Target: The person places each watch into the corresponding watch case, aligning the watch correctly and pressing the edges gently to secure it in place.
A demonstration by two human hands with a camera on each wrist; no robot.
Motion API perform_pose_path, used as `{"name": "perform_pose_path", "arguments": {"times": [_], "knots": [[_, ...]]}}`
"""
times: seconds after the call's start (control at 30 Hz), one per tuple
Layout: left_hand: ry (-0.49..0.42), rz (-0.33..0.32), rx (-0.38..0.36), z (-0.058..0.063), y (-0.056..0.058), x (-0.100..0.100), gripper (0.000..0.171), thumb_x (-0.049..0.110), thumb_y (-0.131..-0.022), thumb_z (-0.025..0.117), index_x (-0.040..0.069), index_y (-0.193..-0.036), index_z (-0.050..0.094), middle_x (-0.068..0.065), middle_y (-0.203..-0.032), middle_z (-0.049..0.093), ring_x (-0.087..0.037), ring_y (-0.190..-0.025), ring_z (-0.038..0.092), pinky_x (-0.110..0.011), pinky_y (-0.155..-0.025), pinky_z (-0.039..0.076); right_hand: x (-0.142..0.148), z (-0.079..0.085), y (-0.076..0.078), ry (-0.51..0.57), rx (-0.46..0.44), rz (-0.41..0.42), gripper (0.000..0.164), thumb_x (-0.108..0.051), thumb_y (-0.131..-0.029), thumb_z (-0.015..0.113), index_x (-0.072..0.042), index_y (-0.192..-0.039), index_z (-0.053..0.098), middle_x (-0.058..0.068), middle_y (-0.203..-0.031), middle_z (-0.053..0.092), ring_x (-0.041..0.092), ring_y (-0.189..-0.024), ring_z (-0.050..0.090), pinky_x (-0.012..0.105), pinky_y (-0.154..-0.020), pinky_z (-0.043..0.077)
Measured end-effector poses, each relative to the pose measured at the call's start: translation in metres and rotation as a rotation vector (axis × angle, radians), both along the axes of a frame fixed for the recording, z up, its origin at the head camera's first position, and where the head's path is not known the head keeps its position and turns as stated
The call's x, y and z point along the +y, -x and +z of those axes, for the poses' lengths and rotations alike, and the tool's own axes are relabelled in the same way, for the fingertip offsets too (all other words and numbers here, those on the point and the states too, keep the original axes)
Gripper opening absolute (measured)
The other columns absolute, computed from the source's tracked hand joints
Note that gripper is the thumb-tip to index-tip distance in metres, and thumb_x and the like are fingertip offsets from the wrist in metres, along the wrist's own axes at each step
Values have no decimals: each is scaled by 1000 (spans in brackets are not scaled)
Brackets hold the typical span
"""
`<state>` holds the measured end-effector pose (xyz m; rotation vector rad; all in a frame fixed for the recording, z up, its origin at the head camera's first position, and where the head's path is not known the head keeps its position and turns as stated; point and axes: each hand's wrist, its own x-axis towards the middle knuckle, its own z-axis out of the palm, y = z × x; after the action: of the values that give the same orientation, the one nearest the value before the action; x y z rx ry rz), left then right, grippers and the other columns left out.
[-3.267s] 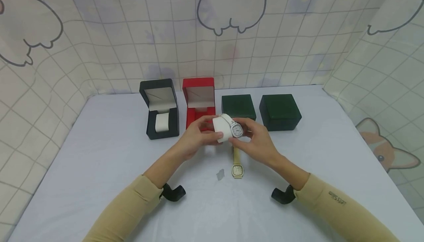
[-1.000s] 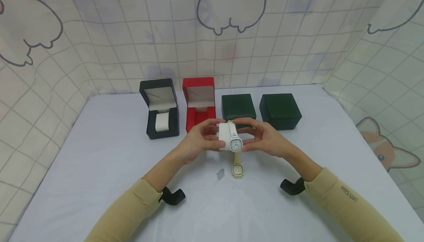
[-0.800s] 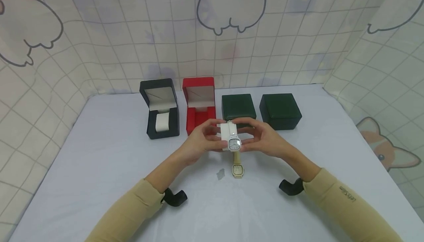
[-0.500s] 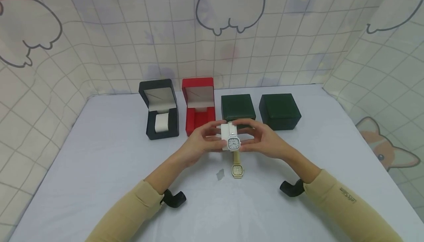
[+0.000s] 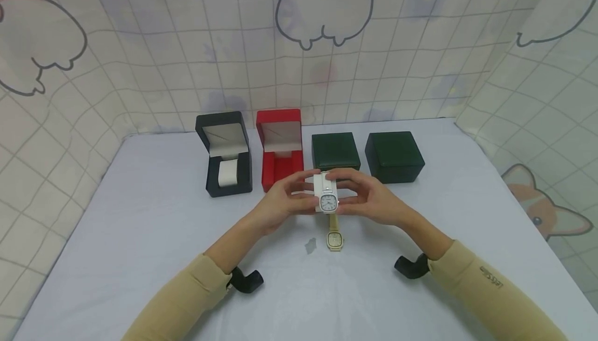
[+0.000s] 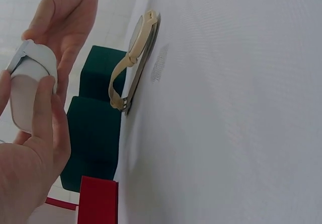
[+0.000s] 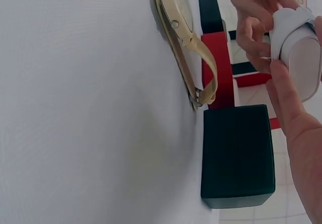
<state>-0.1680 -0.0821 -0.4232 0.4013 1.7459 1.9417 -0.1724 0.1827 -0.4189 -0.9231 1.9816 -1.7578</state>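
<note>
A white wristwatch (image 5: 329,203) is wrapped round a white watch cushion (image 5: 318,188), held up over the middle of the table with its dial facing me. My left hand (image 5: 277,203) pinches the cushion from the left, thumb in front and fingers behind. From the right, my right hand (image 5: 374,198) grips the watch, its forefinger at the top of the strap and its thumb beside the dial. In the left wrist view, the cushion's flat end (image 6: 25,100) shows inside the strap loop. Below the hands, a beige wristwatch (image 5: 334,240) lies with its strap buckled.
Behind the hands stand an open black watch box (image 5: 245,175) with a white cushion (image 5: 228,173) inside, and an open red box (image 5: 268,169) showing no cushion. Two closed green boxes (image 5: 335,149) (image 5: 395,155) stand to their right. A grey patch (image 5: 311,246) lies near the beige watch.
Since the oldest frame, the white watch and cushion have been turned upright and lowered slightly towards me. Less bare cushion shows left of the strap. In the last half second, the hands barely move.
</note>
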Motion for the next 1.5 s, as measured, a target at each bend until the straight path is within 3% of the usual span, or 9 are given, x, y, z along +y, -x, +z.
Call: {"name": "perform_pose_path", "arguments": {"times": [0.27, 0.5, 0.77, 1.1, 1.5], "knots": [[-31, 41, -44, -1, 1, 0, 66, 9, -94, 73, 24, -153, 46, -16, -147, 46, -32, -135, 47, -44, -94, 56, -3, 1, -4, -39, 128, -53, 63, -1, -86, 82, -7, -144, 58, 8, -162, 29, 33, -146, 30, 48, -103, 49], [-46, 71, -93, 0, 0, 2, 64, 11, -96, 72, 23, -153, 46, -14, -144, 50, -32, -133, 50, -43, -95, 56, -11, 0, -6, -84, 213, -133, 67, -5, -84, 86, -13, -144, 59, 6, -159, 35, 27, -143, 35, 41, -100, 52], [-23, 89, -102, -2, 2, 2, 58, 15, -98, 70, 23, -151, 48, -13, -145, 49, -30, -134, 48, -42, -95, 56, -16, 1, -6, -124, 234, -188, 63, -7, -84, 86, -14, -141, 61, 5, -156, 40, 23, -140, 38, 40, -99, 53], [-9, 86, -96, 3, -1, 4, 62, 12, -97, 71, 20, -153, 46, -13, -144, 50, -31, -134, 48, -42, -95, 56, -16, -1, -7, -156, 273, -238, 59, -10, -83, 87, -14, -138, 65, 8, -153, 46, 24, -137, 44, 43, -95, 55], [8, 84, -83, 5, -4, 3, 63, 11, -95, 72, 17, -152, 45, -12, -143, 52, -30, -133, 50, -42, -95, 56, -18, -1, -8, -164, 221, -263, 59, -11, -82, 88, -13, -136, 67, 7, -153, 47, 25, -137, 45, 42, -96, 55]]}}
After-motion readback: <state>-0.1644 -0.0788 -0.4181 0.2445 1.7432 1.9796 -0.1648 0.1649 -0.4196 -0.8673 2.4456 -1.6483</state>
